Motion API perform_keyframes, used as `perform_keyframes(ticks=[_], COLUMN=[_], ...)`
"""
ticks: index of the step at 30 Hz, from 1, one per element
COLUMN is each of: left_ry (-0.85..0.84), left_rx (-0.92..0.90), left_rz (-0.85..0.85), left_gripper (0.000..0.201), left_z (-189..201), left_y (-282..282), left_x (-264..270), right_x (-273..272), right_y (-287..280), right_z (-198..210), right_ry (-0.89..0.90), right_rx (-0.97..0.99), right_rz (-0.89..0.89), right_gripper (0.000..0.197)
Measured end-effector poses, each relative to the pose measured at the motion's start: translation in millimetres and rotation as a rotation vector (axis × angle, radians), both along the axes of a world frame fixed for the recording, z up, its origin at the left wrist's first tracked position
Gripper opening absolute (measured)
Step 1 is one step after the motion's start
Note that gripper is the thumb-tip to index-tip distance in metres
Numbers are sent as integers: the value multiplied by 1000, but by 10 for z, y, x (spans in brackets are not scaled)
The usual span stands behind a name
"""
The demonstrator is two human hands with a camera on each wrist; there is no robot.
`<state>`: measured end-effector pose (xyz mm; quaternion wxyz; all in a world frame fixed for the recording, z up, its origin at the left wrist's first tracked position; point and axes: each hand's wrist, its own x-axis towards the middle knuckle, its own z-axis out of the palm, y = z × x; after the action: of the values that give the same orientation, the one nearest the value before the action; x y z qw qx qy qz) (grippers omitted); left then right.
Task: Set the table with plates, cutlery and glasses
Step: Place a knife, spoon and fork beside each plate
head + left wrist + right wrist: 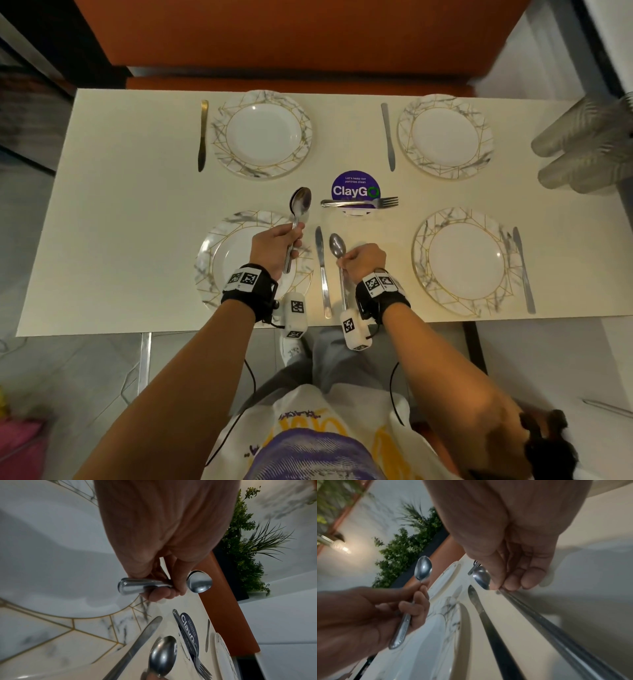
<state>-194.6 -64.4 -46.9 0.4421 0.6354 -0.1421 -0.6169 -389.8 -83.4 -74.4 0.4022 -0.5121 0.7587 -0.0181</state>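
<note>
- Fingers of the left hand curl round the handle of a spoon, thumb along the shaft, bowl lifted above the table over the near-left plate.
- Right hand is at it too: thumb and fingertips pinch the neck of a second spoon, which lies along the tabletop, handle running back toward the near edge.
- Just left of that second spoon, a knife lies flat beside the near-left plate, close to the rim; I cannot tell if it touches.
- Off to the right, the near-right plate has its own knife along its right rim.
- Both plates wear a marbled rim with gold lines.
- Mid-table now: a purple round sign on a clear stand, reading "Let's keep our pantries clean" and "ClayGo" in white.
- Right in front of that sign a fork lies crosswise, tines pointing right.
- Further back, the far-left plate with a gold-toned knife on its left.
- Far-right plate has a silver knife on its left.
- At the right edge, clear ribbed glasses sit clustered, blurred.
- Beyond the table, an orange bench.
</note>
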Motion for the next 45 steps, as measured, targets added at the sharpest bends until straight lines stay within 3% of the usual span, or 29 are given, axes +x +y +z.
perform_keyframes(ticks=[4, 15, 19, 22, 25, 27, 38, 45], left_ry=[7, -3, 2, 0, -7, -8, -1, 20], left_rx=[-2, -10, -5, -5, -2, -3, -17, 28], left_rz=[-6, -24, -15, -10, -5, -6, -3, -27], left_gripper=[21, 22, 22, 20, 21, 20, 21, 20], left_z=[4, -3, -4, -3, -11, -6, -2, 22], left_y=[9, 23, 12, 12, 20, 32, 80, 36], left_x=[0, 4, 7, 5, -10, -17, -18, -77], right_x=[-13, 11, -2, 28, 81, 101, 99, 19], right_y=[20, 51, 142, 251, 334, 382, 426, 337], right_z=[-8, 46, 69, 79, 42, -8, -49, 39], right_ry=[69, 37, -15, -94, -60, -20, -12, -111], right_rx=[50, 9, -144, -238, -282, -268, -253, -375], right_rz=[59, 50, 7, 167, 398, 456, 450, 324], right_gripper=[23, 23, 12, 18, 34, 44, 44, 27])
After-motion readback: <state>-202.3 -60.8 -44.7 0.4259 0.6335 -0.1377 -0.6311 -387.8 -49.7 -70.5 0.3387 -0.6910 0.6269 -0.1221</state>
